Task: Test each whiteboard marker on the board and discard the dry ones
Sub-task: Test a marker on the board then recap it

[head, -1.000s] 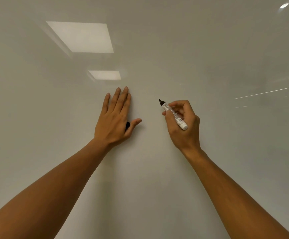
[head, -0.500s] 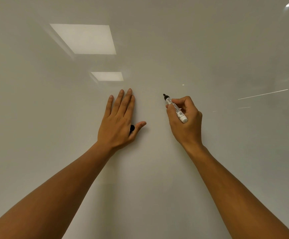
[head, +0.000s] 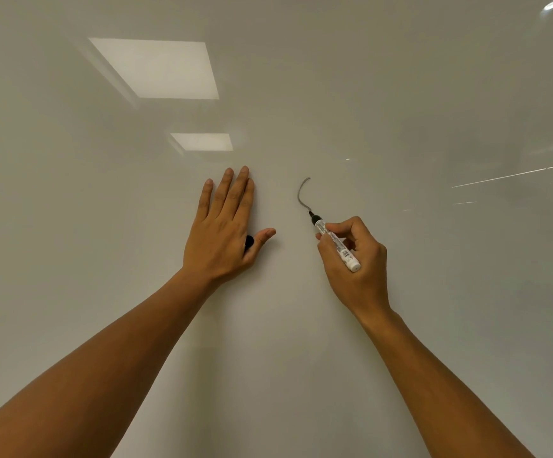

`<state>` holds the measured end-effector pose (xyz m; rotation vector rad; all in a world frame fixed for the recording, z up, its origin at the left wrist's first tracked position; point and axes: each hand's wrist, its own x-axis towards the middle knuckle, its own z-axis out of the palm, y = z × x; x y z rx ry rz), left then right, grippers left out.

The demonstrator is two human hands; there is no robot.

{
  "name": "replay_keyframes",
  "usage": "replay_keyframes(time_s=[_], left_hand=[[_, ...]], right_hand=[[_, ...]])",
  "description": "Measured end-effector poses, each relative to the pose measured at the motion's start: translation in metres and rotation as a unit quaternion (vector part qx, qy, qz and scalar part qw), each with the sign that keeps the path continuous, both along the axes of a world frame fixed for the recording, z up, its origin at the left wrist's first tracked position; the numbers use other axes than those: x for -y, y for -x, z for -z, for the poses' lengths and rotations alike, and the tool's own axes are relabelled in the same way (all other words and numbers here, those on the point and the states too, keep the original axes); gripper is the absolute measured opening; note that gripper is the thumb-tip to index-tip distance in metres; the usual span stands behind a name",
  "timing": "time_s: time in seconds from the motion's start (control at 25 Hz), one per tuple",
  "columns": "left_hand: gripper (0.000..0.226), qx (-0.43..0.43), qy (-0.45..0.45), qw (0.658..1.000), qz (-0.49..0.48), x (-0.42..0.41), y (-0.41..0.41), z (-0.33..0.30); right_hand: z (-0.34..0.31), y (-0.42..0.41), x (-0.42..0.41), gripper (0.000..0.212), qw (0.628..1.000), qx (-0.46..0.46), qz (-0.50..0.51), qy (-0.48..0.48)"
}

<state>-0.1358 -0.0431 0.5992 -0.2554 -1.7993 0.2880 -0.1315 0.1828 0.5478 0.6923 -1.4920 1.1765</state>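
Fingers (head: 232, 193) of the left hand (head: 222, 233) lie spread flat on the whiteboard (head: 433, 292), a black cap (head: 249, 241) tucked under the thumb. Bare board lies all around. Right hand (head: 356, 259) grips the white marker (head: 334, 242), whose tip touches a faint grey curved stroke (head: 301, 191).

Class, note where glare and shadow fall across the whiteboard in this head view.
Head view: two bright rectangular reflections glare on the whiteboard upper left, thin streaks at right; soft shadow beside the left hand; the grey stroke stays legible.
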Motion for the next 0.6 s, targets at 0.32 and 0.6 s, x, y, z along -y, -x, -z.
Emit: replay_keyframes(time_s=[0.32, 0.6], left_hand=[[0.085, 0.003, -0.002, 1.000, 0.006, -0.001, 0.000, 0.002], [0.084, 0.004, -0.002, 1.000, 0.002, 0.000, 0.000, 0.003]], right_hand=[[0.040, -0.005, -0.005, 0.012, 0.999, 0.018, 0.020, -0.019], [0.073, -0.012, 0.000, 0.016, 0.998, 0.026, 0.027, -0.044]])
